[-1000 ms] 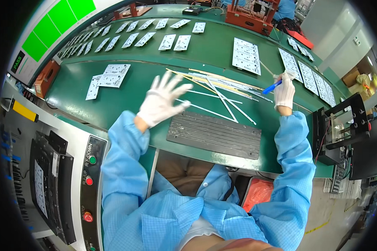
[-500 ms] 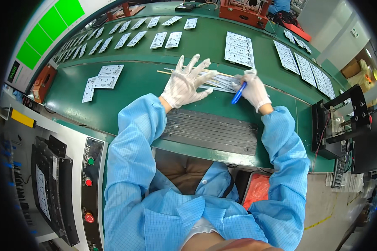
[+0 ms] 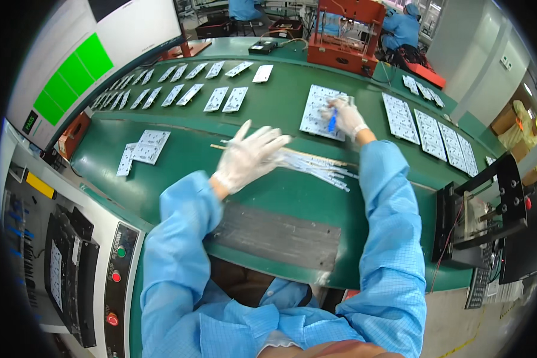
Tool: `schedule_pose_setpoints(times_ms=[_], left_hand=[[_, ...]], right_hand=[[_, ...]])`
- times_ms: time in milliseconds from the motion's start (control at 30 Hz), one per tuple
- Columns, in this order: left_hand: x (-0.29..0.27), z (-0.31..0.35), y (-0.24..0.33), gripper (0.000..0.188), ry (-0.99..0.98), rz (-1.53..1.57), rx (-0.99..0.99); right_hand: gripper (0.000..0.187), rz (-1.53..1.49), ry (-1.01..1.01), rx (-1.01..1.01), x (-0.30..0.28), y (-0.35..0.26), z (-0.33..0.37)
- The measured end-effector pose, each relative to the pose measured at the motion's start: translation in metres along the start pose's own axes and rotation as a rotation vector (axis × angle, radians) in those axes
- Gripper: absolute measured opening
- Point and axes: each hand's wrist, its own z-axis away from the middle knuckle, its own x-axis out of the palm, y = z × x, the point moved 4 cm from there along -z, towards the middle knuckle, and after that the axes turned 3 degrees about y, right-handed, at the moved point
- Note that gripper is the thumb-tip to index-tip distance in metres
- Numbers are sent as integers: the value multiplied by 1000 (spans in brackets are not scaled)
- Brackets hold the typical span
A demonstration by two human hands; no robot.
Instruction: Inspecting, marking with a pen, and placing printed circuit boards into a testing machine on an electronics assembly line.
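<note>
My white-gloved right hand [image 3: 347, 116] is closed around a blue pen [image 3: 333, 121], over a large white circuit board panel [image 3: 317, 110] at the far side of the green bench. Whether it touches the panel I cannot tell. My left hand [image 3: 250, 156], gloved too, has its fingers stretched out with nothing in them. It is over the left end of a loose bundle of thin whitish strips [image 3: 319, 166], partly covering them. A dark grooved plate [image 3: 277, 235] lies closer to me at the bench's front edge.
Rows of small circuit boards [image 3: 190, 94] lie at the back left, more panels [image 3: 428, 135] at the right. Two boards [image 3: 151, 147] lie left of my left hand. A monitor [image 3: 83, 65] stands far left, a black fixture [image 3: 482, 203] at right, a red machine [image 3: 346, 39] behind. Other people [image 3: 401, 27] are farther back.
My right hand has moved away from the strips, out to the large board panel, with the pen still in it. My left hand stays by the strips. The whole view has shifted.
</note>
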Motion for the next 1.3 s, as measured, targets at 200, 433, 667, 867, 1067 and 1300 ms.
schedule_pose_setpoints(times_ms=[200,433,667,867,1067,1300], left_hand=[[-81,71,3,59,114,189,-416],[-70,172,39,71,91,-52,-781],[-62,184,28,69,287,-72,-926],[-61,188,29,59,502,105,-913],[-66,185,29,64,472,-43,-817],[-78,179,38,71,549,-208,-742]], right_hand=[[60,163,-371,131,20,2,-29],[40,383,-380,437,21,-7,-33],[64,185,-299,384,-42,-10,-11],[77,191,-270,-164,-40,11,40],[73,127,-194,-187,-37,-4,59],[42,-36,-51,-223,-31,-17,69]])
